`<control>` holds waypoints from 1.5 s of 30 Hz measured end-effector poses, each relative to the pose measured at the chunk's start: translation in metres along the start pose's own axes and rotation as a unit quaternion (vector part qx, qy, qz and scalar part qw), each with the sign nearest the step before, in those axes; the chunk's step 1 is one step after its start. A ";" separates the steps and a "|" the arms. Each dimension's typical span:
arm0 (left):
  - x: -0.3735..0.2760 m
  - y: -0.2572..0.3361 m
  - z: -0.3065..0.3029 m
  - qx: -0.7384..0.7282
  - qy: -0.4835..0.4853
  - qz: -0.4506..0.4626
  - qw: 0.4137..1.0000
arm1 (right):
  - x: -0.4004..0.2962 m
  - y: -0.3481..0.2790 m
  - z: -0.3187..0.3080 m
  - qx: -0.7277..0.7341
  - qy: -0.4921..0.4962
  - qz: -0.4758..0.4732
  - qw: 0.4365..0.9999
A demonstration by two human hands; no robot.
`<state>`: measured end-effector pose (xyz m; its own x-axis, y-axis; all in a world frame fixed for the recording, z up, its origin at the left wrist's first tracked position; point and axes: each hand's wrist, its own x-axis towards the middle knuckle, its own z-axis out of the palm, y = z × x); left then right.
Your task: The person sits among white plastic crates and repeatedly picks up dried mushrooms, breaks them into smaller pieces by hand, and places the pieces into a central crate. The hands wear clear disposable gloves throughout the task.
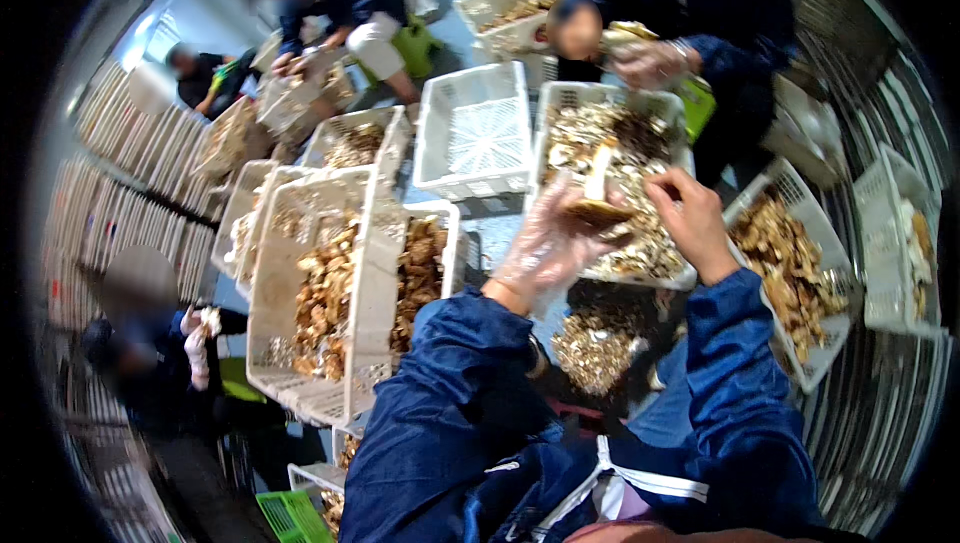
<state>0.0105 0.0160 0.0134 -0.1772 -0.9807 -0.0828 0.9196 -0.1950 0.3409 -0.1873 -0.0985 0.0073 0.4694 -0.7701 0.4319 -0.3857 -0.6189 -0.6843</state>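
My left hand (pixel 544 243), in a clear plastic glove, holds a large mushroom (pixel 598 201) cap down, its pale stem pointing up. The brown cap rests against my fingers. Just to the right, my bare right hand (pixel 690 216) is raised with thumb and fingertips drawn together; whether something small is pinched there cannot be made out. Beneath both hands stands a white plastic crate (pixel 679 280), filled with pale mushroom trimmings (pixel 637 243) and a dark clump at its far right. More scraps (pixel 600 355) lie below the crate's near edge, between my legs.
An empty white crate (pixel 487 130) stands beyond my left hand. Left are stacked crates (pixel 300 190) of brown mushrooms; right is another mushroom crate (pixel 795 273). Across from me a co-worker's gloved hand (pixel 649 62) holds a mushroom. Other people sit further left. Racks (pixel 127 235) line the sides.
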 end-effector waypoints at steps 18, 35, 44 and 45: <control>-0.003 -0.009 0.008 0.498 0.071 0.065 0.862 | -0.003 -0.024 -0.011 0.121 -0.027 -0.039 0.992; 0.002 -0.009 0.024 0.797 0.062 0.169 0.576 | -0.008 -0.014 0.005 0.112 -0.077 -0.046 0.990; 0.002 -0.006 0.004 0.734 0.049 0.128 0.665 | -0.009 -0.015 0.009 0.094 -0.071 -0.056 0.991; 0.001 -0.006 0.006 0.707 0.051 0.117 0.695 | -0.008 -0.017 0.007 0.106 -0.077 -0.028 0.991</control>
<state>0.0024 0.0162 0.0168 0.0114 -0.9960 0.0888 -0.3589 0.0788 0.9300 -0.1791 -0.0806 0.0107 0.6077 -0.6927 0.3884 -0.1877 -0.6006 -0.7772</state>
